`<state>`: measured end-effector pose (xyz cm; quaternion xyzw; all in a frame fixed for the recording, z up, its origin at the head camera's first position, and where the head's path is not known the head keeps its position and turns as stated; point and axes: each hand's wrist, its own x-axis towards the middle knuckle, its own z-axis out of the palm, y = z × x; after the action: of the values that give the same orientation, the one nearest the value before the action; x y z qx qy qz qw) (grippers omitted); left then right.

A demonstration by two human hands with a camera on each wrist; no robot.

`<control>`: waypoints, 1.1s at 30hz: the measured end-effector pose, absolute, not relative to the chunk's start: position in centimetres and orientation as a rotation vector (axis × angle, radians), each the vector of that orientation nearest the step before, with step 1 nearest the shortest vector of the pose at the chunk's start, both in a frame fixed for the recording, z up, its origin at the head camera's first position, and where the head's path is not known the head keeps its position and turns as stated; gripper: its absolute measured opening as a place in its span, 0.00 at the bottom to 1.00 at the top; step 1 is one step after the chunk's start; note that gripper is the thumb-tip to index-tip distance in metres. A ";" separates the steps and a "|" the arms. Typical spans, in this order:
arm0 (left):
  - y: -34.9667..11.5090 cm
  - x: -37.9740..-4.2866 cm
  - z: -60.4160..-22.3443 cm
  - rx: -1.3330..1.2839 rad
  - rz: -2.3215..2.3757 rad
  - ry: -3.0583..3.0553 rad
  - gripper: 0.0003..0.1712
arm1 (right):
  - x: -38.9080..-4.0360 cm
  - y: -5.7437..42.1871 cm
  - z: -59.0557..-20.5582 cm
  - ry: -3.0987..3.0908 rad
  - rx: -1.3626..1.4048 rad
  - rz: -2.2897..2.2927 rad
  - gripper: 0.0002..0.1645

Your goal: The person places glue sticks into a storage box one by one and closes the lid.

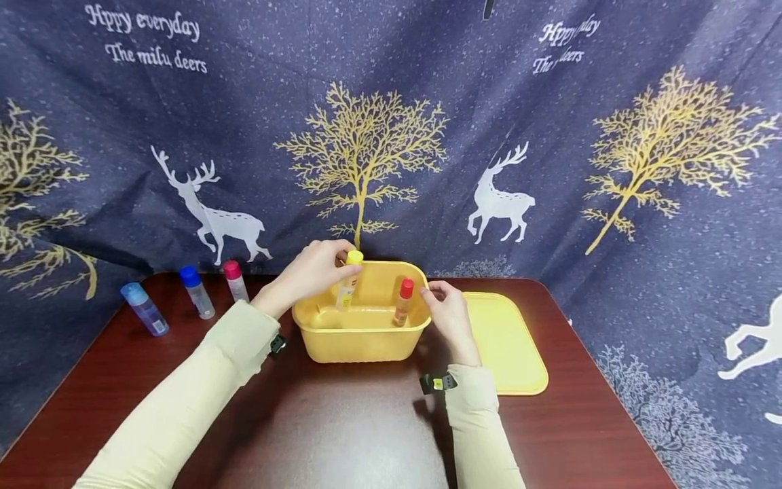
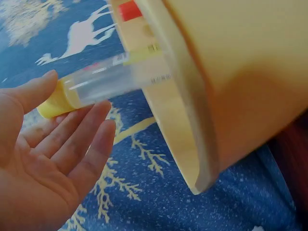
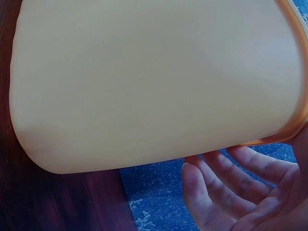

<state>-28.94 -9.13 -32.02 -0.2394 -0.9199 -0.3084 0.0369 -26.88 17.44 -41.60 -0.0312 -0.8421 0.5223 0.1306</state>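
A clear bottle with a yellow cap (image 1: 345, 293) stands tilted in the yellow bin (image 1: 360, 346), its lower part below the rim. My left hand (image 1: 314, 270) pinches it by the cap between thumb and fingers; the left wrist view shows the cap (image 2: 54, 102) against the fingertips. Also in the bin, towards its right end, is a bottle with a red cap (image 1: 403, 305). My right hand (image 1: 451, 316) is at the bin's right end, fingertips right at the rim. The right wrist view shows these loosely bent fingers (image 3: 236, 183) beside the bin's outer wall, some tips hidden behind it.
At the back left of the dark red table (image 1: 366, 421) stand a light-blue-capped bottle (image 1: 146, 311), a blue-capped bottle (image 1: 198, 295) and a pink-red-capped bottle (image 1: 237, 282). A flat yellow lid (image 1: 510, 346) lies right of the bin. Behind hangs a blue cloth (image 1: 415, 54) with deer and trees.
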 end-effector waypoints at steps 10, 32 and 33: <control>-7.4 -30.9 -31.5 -0.830 -0.791 -3.004 0.13 | -26.9 17.1 -41.6 -2.442 -0.085 1.534 0.14; -1.3 -31.9 -32.1 -0.935 -0.327 -3.179 0.11 | -26.9 17.5 -41.6 -2.472 -0.097 1.538 0.15; -1.2 -31.8 -32.2 -0.936 -0.317 -3.179 0.10 | -26.9 17.5 -41.6 -2.474 -0.097 1.537 0.15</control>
<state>-31.85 -1.22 -32.21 -0.2799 -0.9507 -0.0949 -0.0937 -26.86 17.47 -41.58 -0.0330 -0.8434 0.5241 0.1136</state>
